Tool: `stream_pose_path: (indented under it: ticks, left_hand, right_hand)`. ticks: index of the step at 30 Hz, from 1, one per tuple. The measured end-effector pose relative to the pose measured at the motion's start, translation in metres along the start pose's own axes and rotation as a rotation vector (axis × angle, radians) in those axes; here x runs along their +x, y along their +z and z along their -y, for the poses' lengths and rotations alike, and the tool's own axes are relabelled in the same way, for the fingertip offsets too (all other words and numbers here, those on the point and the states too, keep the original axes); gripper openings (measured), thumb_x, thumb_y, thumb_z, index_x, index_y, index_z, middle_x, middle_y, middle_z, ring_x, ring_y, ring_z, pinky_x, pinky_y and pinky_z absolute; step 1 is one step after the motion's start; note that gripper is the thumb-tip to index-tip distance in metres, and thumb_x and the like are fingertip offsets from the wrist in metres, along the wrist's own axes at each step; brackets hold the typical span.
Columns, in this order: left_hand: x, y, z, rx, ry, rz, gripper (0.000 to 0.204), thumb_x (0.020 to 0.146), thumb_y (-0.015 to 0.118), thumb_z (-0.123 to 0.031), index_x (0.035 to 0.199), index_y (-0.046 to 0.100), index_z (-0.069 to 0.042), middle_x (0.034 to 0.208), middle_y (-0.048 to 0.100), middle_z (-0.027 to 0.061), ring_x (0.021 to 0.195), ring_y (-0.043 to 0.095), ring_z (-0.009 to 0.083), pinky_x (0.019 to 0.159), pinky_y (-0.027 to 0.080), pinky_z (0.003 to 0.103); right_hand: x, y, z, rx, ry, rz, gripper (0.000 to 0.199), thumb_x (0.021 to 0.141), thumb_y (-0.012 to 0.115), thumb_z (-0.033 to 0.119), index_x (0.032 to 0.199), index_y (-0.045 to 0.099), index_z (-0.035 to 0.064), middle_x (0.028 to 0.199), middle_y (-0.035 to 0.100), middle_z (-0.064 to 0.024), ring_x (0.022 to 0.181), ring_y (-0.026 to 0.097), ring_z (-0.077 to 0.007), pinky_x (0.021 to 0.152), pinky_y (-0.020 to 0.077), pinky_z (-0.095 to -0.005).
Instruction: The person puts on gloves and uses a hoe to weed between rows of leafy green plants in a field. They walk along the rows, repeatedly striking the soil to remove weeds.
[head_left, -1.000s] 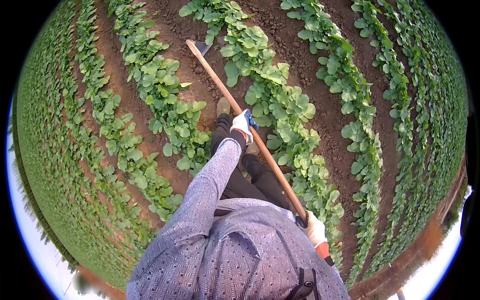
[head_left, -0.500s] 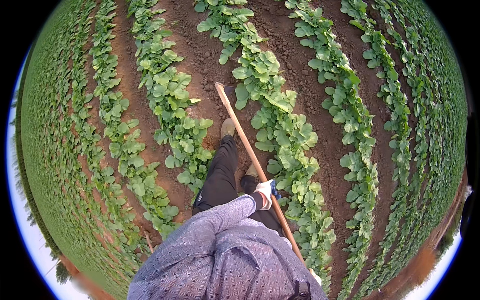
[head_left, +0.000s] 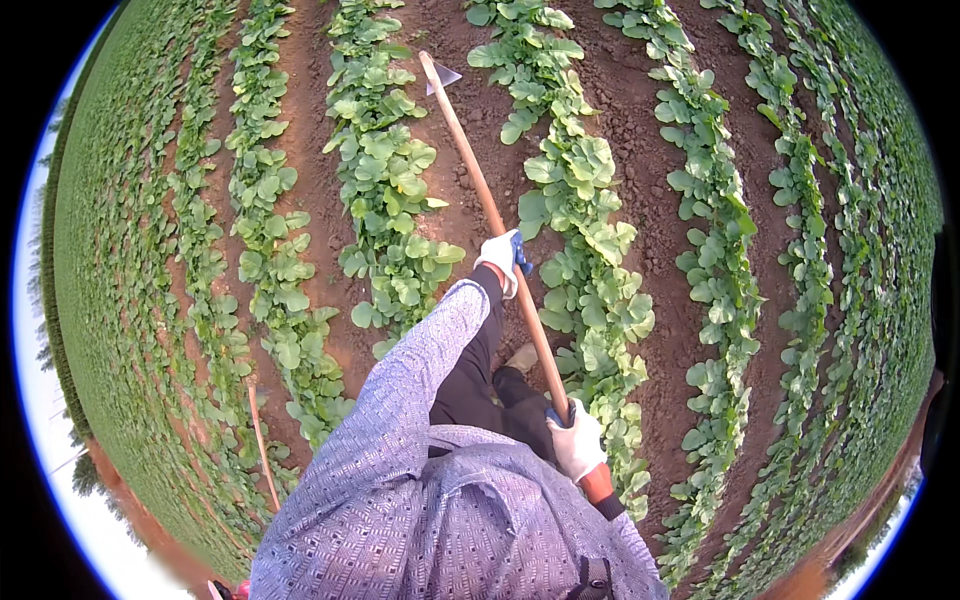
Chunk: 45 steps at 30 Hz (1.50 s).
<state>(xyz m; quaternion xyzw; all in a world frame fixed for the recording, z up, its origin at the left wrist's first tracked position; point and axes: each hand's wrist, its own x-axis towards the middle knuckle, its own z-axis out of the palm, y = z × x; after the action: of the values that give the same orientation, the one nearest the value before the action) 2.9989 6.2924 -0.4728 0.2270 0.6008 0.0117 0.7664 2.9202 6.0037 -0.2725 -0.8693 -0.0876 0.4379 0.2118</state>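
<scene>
Hoe [head_left: 480, 185] slanting forward from the person's body [head_left: 450, 530] | right hand [head_left: 577, 442] gloved, closed around the near end of its wooden handle [head_left: 538, 335] | left hand [head_left: 500, 262] gloved, wrapped firmly around the handle farther up | metal blade [head_left: 446, 77] at the far end, between two leafy green rows [head_left: 385, 170]; whether it touches the brown soil [head_left: 482, 115], cannot tell

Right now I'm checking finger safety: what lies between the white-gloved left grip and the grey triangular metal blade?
The brown wooden handle stretches between them, with brown soil behind, in the head view.
</scene>
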Motion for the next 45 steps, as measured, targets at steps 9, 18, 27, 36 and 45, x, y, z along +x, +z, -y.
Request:
stream_pose_path:
  ticks: [9, 18, 27, 36, 45]
  left_hand:
    - [0.023, -0.026, -0.014, 0.034, -0.08, -0.139, 0.03, 0.093, 0.06, -0.028, 0.071, 0.048, -0.013, 0.054, 0.044, -0.0001, 0.043, 0.045, 0.0168, 0.041, 0.045, 0.036]
    - [-0.029, 0.012, -0.03, -0.064, -0.347, 0.136, 0.025, 0.093, 0.064, -0.03, 0.086, 0.055, -0.008, 0.068, 0.056, 0.008, 0.058, 0.059, 0.025, 0.055, 0.055, 0.042]
    - [0.068, 0.001, -0.109, -0.31, -0.243, 0.003, 0.028, 0.094, 0.06, -0.026, 0.075, 0.048, -0.011, 0.06, 0.049, 0.0034, 0.048, 0.048, 0.0204, 0.048, 0.05, 0.038]
    - [0.123, 0.022, -0.194, -0.081, -0.172, -0.034, 0.023, 0.092, 0.063, -0.023, 0.078, 0.052, -0.009, 0.064, 0.051, 0.0058, 0.053, 0.055, 0.0235, 0.048, 0.053, 0.041]
    - [0.103, 0.043, -0.135, 0.19, -0.383, -0.194, 0.024, 0.091, 0.065, -0.024, 0.078, 0.052, -0.007, 0.061, 0.05, 0.0066, 0.048, 0.054, 0.0251, 0.044, 0.049, 0.044]
  right_hand:
    - [0.034, 0.009, 0.043, -0.079, 0.069, 0.181, 0.037, 0.081, 0.073, 0.027, 0.105, 0.06, 0.0028, 0.088, 0.068, -0.0213, 0.084, 0.067, -0.0387, 0.076, 0.0527, -0.0432]
    - [-0.012, -0.131, 0.132, -0.328, 0.096, 0.116, 0.033, 0.082, 0.073, 0.021, 0.105, 0.06, 0.0003, 0.081, 0.067, -0.0232, 0.078, 0.068, -0.0393, 0.069, 0.0521, -0.0438]
    - [0.002, -0.144, 0.187, -0.288, 0.116, 0.103, 0.037, 0.081, 0.073, 0.021, 0.109, 0.06, -0.0001, 0.08, 0.067, -0.0243, 0.077, 0.068, -0.0394, 0.069, 0.0528, -0.0424]
    - [0.059, -0.092, 0.108, 0.061, 0.34, 0.305, 0.041, 0.079, 0.078, 0.022, 0.111, 0.064, 0.0016, 0.084, 0.068, -0.0115, 0.074, 0.063, -0.0184, 0.07, 0.0506, -0.0309]
    - [0.05, -0.167, 0.118, 0.258, 0.412, 0.399, 0.032, 0.081, 0.077, 0.014, 0.108, 0.065, 0.0009, 0.084, 0.066, 0.0005, 0.074, 0.054, -0.006, 0.069, 0.048, -0.024]
